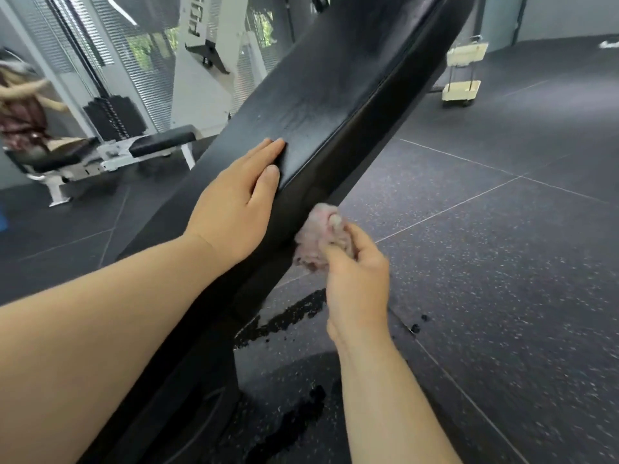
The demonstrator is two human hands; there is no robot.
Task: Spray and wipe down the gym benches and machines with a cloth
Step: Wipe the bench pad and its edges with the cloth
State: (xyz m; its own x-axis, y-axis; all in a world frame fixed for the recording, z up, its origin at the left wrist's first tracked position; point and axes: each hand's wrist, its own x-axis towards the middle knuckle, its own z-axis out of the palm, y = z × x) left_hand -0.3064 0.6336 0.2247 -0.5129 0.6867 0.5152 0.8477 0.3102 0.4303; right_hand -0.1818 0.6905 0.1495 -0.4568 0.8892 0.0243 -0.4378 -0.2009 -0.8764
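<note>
Speckled dark rubber gym flooring (485, 262) lies below a long black padded bench (301, 105) running diagonally; left hand (234, 209) rests flat, fingers straight, on its top, probably to brace it, while right hand (355, 279) grips a bunched pale pink cloth (315, 232) pressed against the bench's side edge, apparently wiping there.

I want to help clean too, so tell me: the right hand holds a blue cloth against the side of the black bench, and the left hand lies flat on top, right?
Not quite: in the head view the cloth is pale pink, not blue. Otherwise yes: the right hand holds it against the side of the black bench, the left hand lies flat on top.
</note>
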